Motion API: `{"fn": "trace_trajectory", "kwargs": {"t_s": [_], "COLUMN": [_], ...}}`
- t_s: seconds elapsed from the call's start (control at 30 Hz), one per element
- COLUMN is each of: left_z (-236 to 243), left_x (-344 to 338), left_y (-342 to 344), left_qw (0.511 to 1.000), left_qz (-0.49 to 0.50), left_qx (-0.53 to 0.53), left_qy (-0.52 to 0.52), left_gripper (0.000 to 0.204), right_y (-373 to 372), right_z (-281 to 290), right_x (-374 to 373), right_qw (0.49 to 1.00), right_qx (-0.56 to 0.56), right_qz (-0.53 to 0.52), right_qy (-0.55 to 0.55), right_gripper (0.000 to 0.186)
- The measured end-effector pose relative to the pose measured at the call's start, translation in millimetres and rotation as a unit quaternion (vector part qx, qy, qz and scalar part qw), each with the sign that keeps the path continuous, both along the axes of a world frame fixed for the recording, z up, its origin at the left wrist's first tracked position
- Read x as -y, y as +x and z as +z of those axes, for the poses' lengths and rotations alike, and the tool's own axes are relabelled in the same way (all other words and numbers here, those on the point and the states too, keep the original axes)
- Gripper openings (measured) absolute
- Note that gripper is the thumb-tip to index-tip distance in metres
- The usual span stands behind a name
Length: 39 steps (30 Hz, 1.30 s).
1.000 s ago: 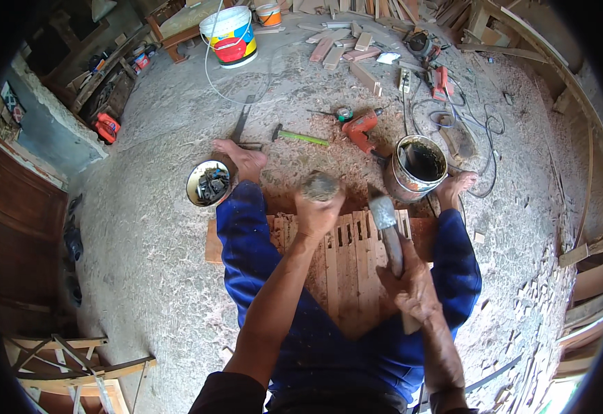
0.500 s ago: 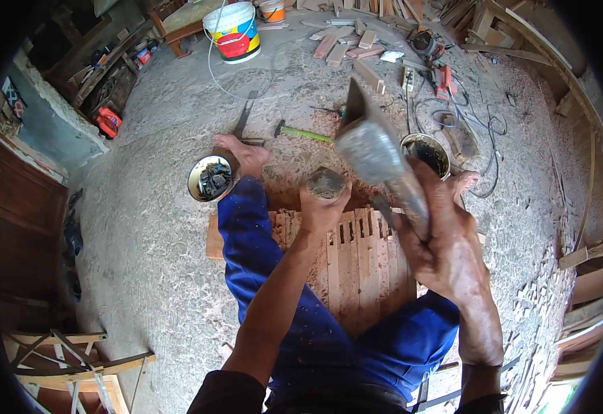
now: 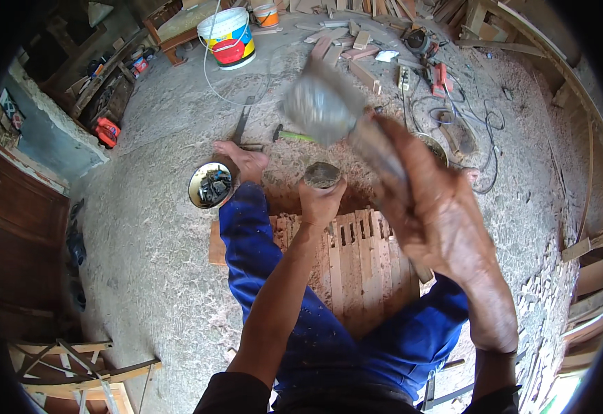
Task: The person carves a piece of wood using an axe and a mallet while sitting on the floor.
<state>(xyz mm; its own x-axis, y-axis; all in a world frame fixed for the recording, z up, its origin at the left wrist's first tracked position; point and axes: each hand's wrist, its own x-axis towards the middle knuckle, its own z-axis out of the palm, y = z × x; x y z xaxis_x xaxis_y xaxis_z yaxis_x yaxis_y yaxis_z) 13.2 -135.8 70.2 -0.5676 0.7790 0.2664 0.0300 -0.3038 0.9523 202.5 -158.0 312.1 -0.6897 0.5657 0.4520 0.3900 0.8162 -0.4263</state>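
My left hand (image 3: pixel 322 200) is wrapped round an upright chisel (image 3: pixel 322 175), its worn, round butt facing up and its blade hidden below. It stands at the far end of several wooden boards (image 3: pixel 356 265) laid side by side, with slots cut near their far ends. My right hand (image 3: pixel 432 200), blurred by motion, grips the handle of a hammer (image 3: pixel 325 103). The hammer's broad grey head is raised above and beyond the chisel, apart from it. Wood shavings lie on the boards, between my legs in blue trousers.
By my left foot is a bowl of dark metal pieces (image 3: pixel 214 185). A green-handled hammer (image 3: pixel 293 135) lies ahead, partly covered. Farther off are a paint bucket (image 3: pixel 227 41), wood offcuts (image 3: pixel 360 52), a red power tool (image 3: pixel 442 81) and tangled cables (image 3: pixel 487 124). A partly hidden bowl (image 3: pixel 434 146) stands right.
The hammer in my right hand has swung leftward and its head now lies over the floor beyond the chisel. My left hand keeps its grip, almost still.
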Motion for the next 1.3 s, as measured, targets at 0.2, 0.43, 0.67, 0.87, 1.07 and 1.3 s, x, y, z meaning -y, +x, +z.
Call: {"fn": "trace_trajectory", "kwargs": {"t_s": [0.2, 0.43, 0.67, 0.87, 1.07, 1.3], "left_z": [15, -52, -1, -6, -9, -14], "left_x": [17, -8, 2, 14, -29, -8], "left_y": [16, -42, 2, 32, -22, 2], "left_qw": [0.997, 0.983, 0.999, 0.988, 0.991, 0.999], "left_qz": [0.001, 0.001, -0.018, -0.032, -0.031, -0.015], "left_qx": [-0.072, -0.180, 0.019, 0.030, 0.060, 0.011], "left_qy": [0.039, -0.030, -0.042, 0.147, -0.118, -0.044], "left_gripper": [0.020, 0.048, 0.023, 0.032, 0.024, 0.027], "right_y": [1, -2, -20, 9, 3, -29], "right_z": [-62, -41, 8, -77, -16, -4], "right_x": [-14, 6, -10, -22, -13, -37], "right_qw": [0.967, 0.985, 0.998, 0.964, 0.993, 0.999], "right_qx": [0.227, 0.155, -0.055, 0.257, 0.075, 0.001], "right_qz": [0.007, 0.061, -0.034, 0.041, 0.044, -0.034], "right_qy": [0.112, -0.039, -0.012, -0.047, -0.076, -0.015], "right_gripper": [0.059, 0.069, 0.058, 0.066, 0.065, 0.055]}}
